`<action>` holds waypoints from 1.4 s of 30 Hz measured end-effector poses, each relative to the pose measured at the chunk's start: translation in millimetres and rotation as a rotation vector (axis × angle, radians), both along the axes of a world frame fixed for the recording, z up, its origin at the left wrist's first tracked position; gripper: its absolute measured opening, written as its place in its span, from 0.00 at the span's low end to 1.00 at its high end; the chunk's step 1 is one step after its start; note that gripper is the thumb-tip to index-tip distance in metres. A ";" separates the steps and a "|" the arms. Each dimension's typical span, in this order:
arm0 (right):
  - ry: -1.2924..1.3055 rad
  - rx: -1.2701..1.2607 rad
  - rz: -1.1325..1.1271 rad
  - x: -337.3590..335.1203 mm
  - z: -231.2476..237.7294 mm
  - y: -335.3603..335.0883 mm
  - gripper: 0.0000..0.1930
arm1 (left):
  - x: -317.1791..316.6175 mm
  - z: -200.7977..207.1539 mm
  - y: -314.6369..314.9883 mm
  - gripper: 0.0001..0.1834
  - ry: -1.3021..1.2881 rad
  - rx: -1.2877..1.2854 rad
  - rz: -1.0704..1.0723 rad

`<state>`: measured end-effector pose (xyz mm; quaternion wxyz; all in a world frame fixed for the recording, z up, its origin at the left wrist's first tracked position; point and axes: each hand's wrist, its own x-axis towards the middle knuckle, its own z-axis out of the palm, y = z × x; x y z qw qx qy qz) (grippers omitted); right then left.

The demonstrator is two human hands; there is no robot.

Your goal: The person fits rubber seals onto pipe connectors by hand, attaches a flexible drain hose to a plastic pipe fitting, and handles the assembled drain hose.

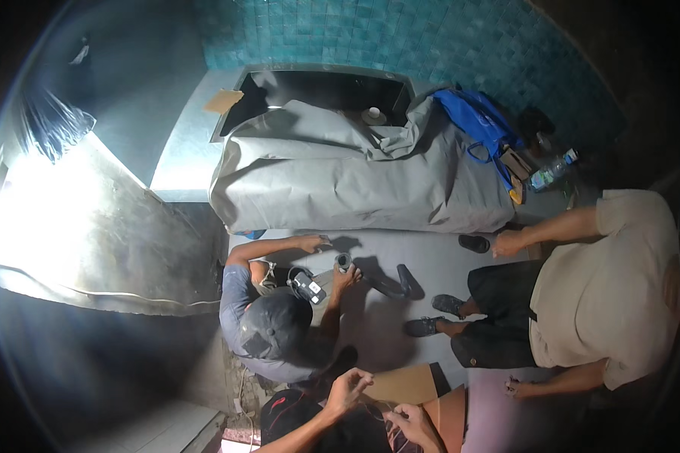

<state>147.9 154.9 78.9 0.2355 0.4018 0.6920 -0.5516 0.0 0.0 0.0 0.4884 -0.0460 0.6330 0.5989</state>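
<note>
Extending from the lower edge of the frame, the wearer's two forearms end at lower centre. Left hand [350, 389]: raised, the higher of the two, fingers bent in toward the thumb, gap narrow. Right hand [409, 417]: lower and to the right, fingers curled. Thin cord [376, 414]: at lower centre, in the space between the hands; too fine to tell whether either set of fingertips closes on it.

Nearby: tan board [404, 383] just beyond the right hand; dark cloth [283, 411] with red lines, left of the left hand.

Centre left: crouching co-worker [236, 309] in a dark cap [277, 325], one hand at a grey, round-mouthed object [344, 262] on the pale floor [446, 275]. Right side: second co-worker [604, 291], beige shirt, black shorts.

Upper centre: grey sheet [355, 189] draped over a long, raised form; blue bag [476, 117] at its right end, clear bottle [549, 173] beside that. Top: teal tiled wall [400, 38].
</note>
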 end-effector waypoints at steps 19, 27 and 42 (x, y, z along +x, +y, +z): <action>0.190 0.053 0.100 -17.7 22.6 -10.5 0.10 | 31.2 31.2 5.6 0.16 -0.104 0.189 -0.152; 0.186 0.029 -0.054 -12.0 4.1 -6.4 0.11 | 41.9 10.8 13.3 0.14 -0.398 0.233 0.065; 0.233 0.188 0.195 -296.7 -301.0 32.6 0.28 | 95.1 -110.6 -143.5 0.16 0.176 -0.588 -0.409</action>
